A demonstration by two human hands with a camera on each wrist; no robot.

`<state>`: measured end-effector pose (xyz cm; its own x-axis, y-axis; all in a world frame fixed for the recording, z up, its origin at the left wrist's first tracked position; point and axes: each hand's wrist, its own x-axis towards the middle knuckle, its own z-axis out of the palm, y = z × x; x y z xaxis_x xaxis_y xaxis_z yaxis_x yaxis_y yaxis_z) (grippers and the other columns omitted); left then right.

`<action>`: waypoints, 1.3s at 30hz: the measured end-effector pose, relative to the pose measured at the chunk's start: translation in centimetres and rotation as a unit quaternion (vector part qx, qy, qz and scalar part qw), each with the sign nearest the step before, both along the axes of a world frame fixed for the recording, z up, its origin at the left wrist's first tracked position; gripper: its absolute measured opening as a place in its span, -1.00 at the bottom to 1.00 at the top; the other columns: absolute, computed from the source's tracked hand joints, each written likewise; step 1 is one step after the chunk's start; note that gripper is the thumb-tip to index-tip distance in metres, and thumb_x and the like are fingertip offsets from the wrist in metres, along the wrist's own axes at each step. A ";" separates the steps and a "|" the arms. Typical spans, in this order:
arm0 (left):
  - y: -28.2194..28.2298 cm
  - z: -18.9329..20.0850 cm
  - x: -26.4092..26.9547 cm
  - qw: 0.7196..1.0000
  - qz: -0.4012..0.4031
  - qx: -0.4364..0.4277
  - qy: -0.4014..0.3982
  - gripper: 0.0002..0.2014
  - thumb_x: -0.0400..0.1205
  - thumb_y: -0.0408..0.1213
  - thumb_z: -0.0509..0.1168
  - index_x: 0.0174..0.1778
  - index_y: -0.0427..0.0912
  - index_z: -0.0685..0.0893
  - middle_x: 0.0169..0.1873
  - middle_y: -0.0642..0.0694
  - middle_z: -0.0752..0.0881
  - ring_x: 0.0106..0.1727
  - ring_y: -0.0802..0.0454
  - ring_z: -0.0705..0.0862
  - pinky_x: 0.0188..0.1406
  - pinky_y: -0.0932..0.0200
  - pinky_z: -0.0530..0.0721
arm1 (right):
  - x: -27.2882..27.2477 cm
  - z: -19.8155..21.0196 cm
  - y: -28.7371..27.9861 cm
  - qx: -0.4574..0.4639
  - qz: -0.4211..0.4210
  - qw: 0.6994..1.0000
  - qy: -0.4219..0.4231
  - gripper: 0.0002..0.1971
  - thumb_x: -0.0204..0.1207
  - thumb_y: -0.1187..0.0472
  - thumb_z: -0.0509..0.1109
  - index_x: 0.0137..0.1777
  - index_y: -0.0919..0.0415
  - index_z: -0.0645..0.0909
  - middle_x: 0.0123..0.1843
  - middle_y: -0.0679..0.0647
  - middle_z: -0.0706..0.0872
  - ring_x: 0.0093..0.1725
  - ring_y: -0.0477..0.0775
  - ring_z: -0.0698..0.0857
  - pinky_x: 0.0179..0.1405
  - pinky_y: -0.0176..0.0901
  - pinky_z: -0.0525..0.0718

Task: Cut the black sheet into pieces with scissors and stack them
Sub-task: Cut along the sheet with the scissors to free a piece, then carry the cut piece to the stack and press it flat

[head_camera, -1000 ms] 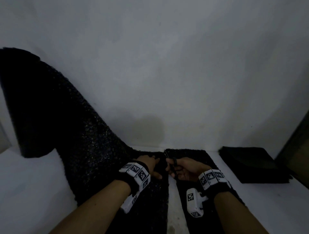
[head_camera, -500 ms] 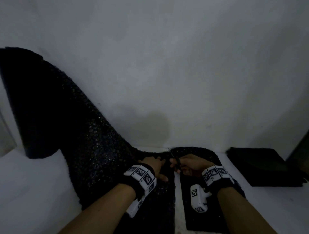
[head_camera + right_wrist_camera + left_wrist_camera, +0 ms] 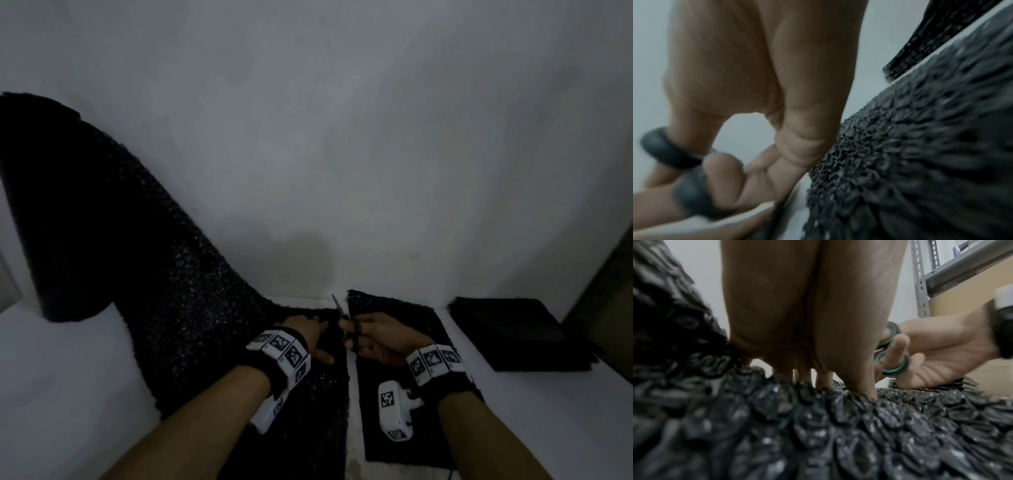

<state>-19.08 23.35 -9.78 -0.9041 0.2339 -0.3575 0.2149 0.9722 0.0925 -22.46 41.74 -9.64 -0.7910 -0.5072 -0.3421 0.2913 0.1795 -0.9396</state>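
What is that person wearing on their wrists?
Both forearms are bare, with no sleeves. Each wrist has a black band topped by a row of small white blocks printed with black square codes, on the left wrist and the right wrist. A white boxy camera unit with the same codes hangs off each band.

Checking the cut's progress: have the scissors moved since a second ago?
Yes. The scissors in the right hand advanced toward the wall, their tip now near its base.

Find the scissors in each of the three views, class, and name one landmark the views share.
Head: scissors at lower centre, in the right hand.
Left wrist: handle rings at right of centre.
Right wrist: handle rings at lower left.
Shared landmark: the bubbly black sheet.
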 end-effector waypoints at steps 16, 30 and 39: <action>2.3 5.5 4.1 0.863 0.190 0.466 -0.048 -0.34 0.66 0.27 0.22 0.03 -0.38 0.77 -0.21 -0.25 0.82 -0.05 -0.23 0.84 0.00 -0.10 0.82 | 6.2 2.5 0.6 0.016 -0.091 0.981 0.169 -0.74 0.70 0.43 0.24 -0.21 0.50 0.62 -0.26 0.37 0.70 -0.41 0.01 0.71 -0.57 -0.35 0.51; 0.2 4.8 8.1 0.923 0.184 0.333 0.056 -0.61 0.69 0.00 0.35 -0.03 -0.34 0.69 -0.12 -0.28 0.77 -0.13 -0.20 0.81 -0.06 -0.13 0.83 | 9.3 4.1 3.6 0.104 -0.025 0.977 0.183 -0.91 0.61 0.40 0.41 -0.08 0.34 0.75 -0.02 0.34 0.83 -0.02 0.18 0.84 -0.16 -0.23 0.79; 2.2 2.9 9.5 0.989 0.102 -0.097 0.055 -0.35 0.62 0.29 0.28 0.26 -0.29 0.61 -0.11 -0.13 0.61 -0.03 -0.15 0.68 -0.16 0.06 0.65 | 9.7 3.4 10.0 0.311 0.010 0.892 0.327 -0.88 0.49 0.03 0.60 -0.27 -0.02 0.84 -0.32 -0.10 0.80 -0.28 -0.19 0.73 -0.24 -0.38 0.64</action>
